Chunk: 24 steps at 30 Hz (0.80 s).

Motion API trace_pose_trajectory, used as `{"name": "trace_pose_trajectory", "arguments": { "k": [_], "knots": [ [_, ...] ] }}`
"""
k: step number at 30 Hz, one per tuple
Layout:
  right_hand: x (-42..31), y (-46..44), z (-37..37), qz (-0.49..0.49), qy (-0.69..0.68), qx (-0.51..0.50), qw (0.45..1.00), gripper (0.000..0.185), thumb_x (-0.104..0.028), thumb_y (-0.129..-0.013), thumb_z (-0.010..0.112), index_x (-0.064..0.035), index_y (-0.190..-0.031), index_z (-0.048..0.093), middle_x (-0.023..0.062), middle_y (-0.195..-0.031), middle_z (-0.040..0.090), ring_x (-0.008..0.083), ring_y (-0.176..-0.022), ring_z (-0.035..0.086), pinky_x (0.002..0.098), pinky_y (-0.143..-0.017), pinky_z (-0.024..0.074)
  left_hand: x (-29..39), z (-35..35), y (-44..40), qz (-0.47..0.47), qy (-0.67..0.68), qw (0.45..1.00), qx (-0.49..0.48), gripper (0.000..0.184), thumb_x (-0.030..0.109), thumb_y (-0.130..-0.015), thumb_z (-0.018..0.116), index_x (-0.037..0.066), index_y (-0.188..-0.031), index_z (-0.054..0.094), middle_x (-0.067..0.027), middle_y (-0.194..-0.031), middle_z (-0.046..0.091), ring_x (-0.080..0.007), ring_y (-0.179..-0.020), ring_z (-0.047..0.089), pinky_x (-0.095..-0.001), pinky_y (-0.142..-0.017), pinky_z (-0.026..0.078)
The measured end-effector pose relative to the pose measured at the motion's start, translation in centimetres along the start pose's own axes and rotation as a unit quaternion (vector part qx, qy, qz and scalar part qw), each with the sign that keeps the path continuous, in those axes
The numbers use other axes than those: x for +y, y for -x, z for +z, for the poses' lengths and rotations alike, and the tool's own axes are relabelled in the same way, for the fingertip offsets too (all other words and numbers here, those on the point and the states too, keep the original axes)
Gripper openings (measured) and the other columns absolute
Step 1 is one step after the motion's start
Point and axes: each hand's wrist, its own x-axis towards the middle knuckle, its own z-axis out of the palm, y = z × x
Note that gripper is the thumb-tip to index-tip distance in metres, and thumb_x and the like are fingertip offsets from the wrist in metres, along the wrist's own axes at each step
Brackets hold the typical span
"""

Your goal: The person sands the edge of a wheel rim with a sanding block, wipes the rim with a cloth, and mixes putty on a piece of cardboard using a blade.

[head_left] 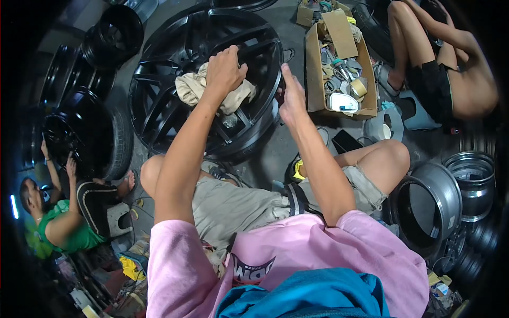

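Note:
A large black multi-spoke wheel rim (154,106) lies face up in front of my knees. On its hub and spokes rests a crumpled beige cloth (191,87), with a bit of clear plastic showing below it. My left hand (225,71) is on top of the cloth, its fingers closed and pressing on it. At the rim's right edge, my right hand (291,98) is held upright with the thumb side up. Its palm is against or close to the edge, and the fingers are mostly hidden.
Right of the rim stands a cardboard box (315,69) of tools and tape. A co-worker (472,79) sits at the upper right, another (74,222) at the left beside black wheels. Silver rims (450,196) are stacked at the right. A dark phone-like object (345,142) lies near my knee.

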Motion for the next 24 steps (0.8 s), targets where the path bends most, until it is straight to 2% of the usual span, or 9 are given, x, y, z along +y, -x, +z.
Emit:
{"name": "trace_pose_trajectory", "arguments": {
  "k": [6,10,11,12,14,18,21,22,24],
  "knots": [
    [3.0,7.2,-4.0,0.112,0.054,-0.083,0.989,0.033,-0.045,-0.101,0.079,-0.0148,-0.100,0.067,-0.0075,-0.077,0.054,0.0064,-0.067,0.049,0.0259,-0.062,0.0392,1.3,-1.2,-0.3,-0.039,-0.023,0.997,-0.056,0.042,0.034,-0.092,0.075,0.001,-0.115,0.064,-0.0199,-0.109,0.075,-0.0405,-0.106,0.070,-0.0532,-0.093,0.052],
    [6.9,7.0,-6.8,0.148,0.224,-0.130,0.954,0.037,-0.046,-0.095,0.083,-0.0095,-0.100,0.074,-0.0058,-0.083,0.066,0.0067,-0.073,0.057,0.0272,-0.064,0.0432,1.2,-1.3,-0.6,-0.069,0.011,0.994,-0.081,0.050,0.042,-0.092,0.075,0.001,-0.118,0.066,-0.0204,-0.111,0.075,-0.0414,-0.111,0.070,-0.0528,-0.094,0.052],
    [7.4,6.7,-7.1,0.113,0.293,-0.136,0.940,0.047,-0.048,-0.092,0.084,-0.0032,-0.103,0.075,0.0026,-0.086,0.072,0.0149,-0.080,0.065,0.0341,-0.070,0.0497,1.2,-1.4,-0.6,-0.084,0.026,0.992,-0.093,0.059,0.048,-0.092,0.076,0.000,-0.125,0.066,-0.0225,-0.118,0.074,-0.0414,-0.117,0.069,-0.0511,-0.098,0.053],
    [7.3,6.6,-7.4,0.111,0.282,-0.131,0.944,0.047,-0.048,-0.092,0.084,-0.0032,-0.103,0.075,0.0026,-0.086,0.072,0.0149,-0.080,0.065,0.0341,-0.070,0.0497,0.8,-1.4,-0.7,-0.074,0.020,0.992,-0.100,0.059,0.048,-0.092,0.076,0.000,-0.125,0.066,-0.0225,-0.118,0.074,-0.0414,-0.117,0.069,-0.0511,-0.098,0.053],
    [7.0,6.4,-8.0,0.060,0.487,-0.107,0.865,0.052,-0.049,-0.091,0.083,0.0007,-0.104,0.073,0.0133,-0.091,0.077,0.0259,-0.090,0.074,0.0422,-0.080,0.0544,0.1,-1.2,-0.9,-0.067,0.102,0.989,-0.080,0.064,0.050,-0.092,0.078,0.000,-0.130,0.065,-0.0243,-0.124,0.072,-0.0408,-0.120,0.067,-0.0501,-0.101,0.052],
    [9.0,5.6,-9.1,-0.002,0.534,-0.041,0.845,0.049,-0.046,-0.092,0.080,0.0014,-0.103,0.072,0.0207,-0.090,0.077,0.0340,-0.095,0.077,0.0465,-0.085,0.0556,4.7,-4.5,-0.1,0.038,0.051,0.998,0.027,0.047,0.042,-0.096,0.080,0.000,-0.117,0.072,-0.0180,-0.106,0.075,-0.0280,-0.096,0.072,-0.0408,-0.088,0.055],
    [8.9,5.3,-8.8,0.007,0.497,-0.049,0.866,0.043,-0.041,-0.095,0.077,0.0008,-0.103,0.070,0.0209,-0.088,0.078,0.0378,-0.096,0.077,0.0483,-0.087,0.0562,9.6,-7.9,1.2,-0.028,0.153,0.974,-0.163,0.043,0.039,-0.093,0.085,-0.001,-0.085,0.071,-0.0068,-0.075,0.070,-0.0149,-0.070,0.063,-0.0322,-0.068,0.051],
    [8.7,5.4,-8.5,0.042,0.460,-0.061,0.885,0.042,-0.040,-0.095,0.077,0.0010,-0.103,0.069,0.0209,-0.088,0.077,0.0381,-0.096,0.077,0.0488,-0.087,0.0562,9.5,-7.9,1.2,-0.029,0.148,0.974,-0.167,0.043,0.039,-0.093,0.085,-0.001,-0.085,0.071,-0.0068,-0.075,0.070,-0.0149,-0.070,0.063,-0.0322,-0.068,0.051],
    [8.7,5.5,-8.2,0.079,0.418,-0.077,0.902,0.041,-0.038,-0.095,0.077,0.0011,-0.104,0.068,0.0208,-0.088,0.077,0.0384,-0.097,0.076,0.0493,-0.088,0.0562,9.1,-7.8,1.2,-0.045,0.091,0.925,-0.367,0.045,0.040,-0.091,0.088,0.001,-0.078,0.068,-0.0039,-0.071,0.066,-0.0098,-0.068,0.060,-0.0294,-0.065,0.048]
  ]
}}
